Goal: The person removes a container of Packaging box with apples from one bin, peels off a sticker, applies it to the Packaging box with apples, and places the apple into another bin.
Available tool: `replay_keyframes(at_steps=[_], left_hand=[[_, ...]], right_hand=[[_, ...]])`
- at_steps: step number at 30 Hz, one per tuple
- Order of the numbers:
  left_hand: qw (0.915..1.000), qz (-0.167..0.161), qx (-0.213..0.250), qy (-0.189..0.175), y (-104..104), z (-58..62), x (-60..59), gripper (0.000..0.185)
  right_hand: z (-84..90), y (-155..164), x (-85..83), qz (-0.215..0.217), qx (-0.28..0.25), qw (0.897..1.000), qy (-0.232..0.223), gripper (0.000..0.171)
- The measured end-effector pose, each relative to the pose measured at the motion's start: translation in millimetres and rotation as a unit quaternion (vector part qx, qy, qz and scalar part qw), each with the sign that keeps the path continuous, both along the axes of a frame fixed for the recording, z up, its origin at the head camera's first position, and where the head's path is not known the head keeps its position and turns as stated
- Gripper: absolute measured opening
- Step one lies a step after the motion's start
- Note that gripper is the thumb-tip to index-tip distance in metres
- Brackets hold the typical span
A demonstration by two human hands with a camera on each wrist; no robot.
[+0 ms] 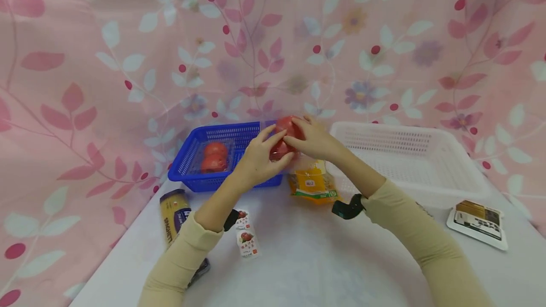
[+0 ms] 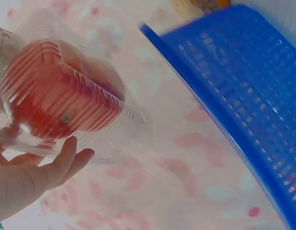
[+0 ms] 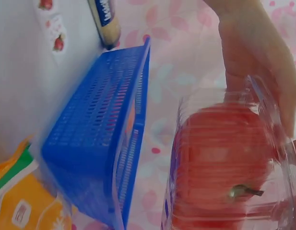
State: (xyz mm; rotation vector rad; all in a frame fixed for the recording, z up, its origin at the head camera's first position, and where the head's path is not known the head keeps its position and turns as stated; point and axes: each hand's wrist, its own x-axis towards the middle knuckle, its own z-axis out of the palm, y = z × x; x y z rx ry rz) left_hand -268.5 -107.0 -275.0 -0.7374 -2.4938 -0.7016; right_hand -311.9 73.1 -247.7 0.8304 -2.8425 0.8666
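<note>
Between my two hands is a clear plastic box of tomatoes point(image 1: 287, 124), raised over the right end of the blue basket point(image 1: 204, 185). My left hand point(image 1: 256, 160) grips its near left side; in the left wrist view the thumb and fingers point(image 2: 66, 160) lie along the box's edge. From the right, my right hand point(image 1: 317, 141) holds the other side, fingers over the top. Red tomatoes point(image 3: 224, 158) and a green stem show through the ridged plastic in the right wrist view. A second clear box of tomatoes point(image 1: 214, 158) lies inside the blue basket.
A white basket point(image 1: 426, 188) stands at the right. An orange food bag point(image 1: 313, 186) lies between the baskets. In front are a spaghetti pack point(image 1: 170, 212), small white packets with red fruit pictures point(image 1: 247, 244) and, far right, a white tray pack point(image 1: 477, 224). A floral curtain point(image 1: 273, 37) hangs behind.
</note>
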Motion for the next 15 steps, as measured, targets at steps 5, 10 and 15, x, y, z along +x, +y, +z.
replay_keyframes(at_steps=[5,10,15], left_hand=[[0.9992,-0.039,-0.013,0.0,8,-8.3,26.5,0.055],[0.9966,-0.064,-0.042,0.03,10,-20.6,52.9,0.056],[0.9927,-0.073,-0.093,0.023,11,-31.8,80.5,0.059]], right_hand=[[-6.8,30,30.8,0.009,0.02,1.0,0.012,0.072],[-22.6,48,62.8,0.034,0.01,0.999,0.023,0.074],[-40.5,61,94.6,0.042,-0.008,0.999,0.008,0.074]])
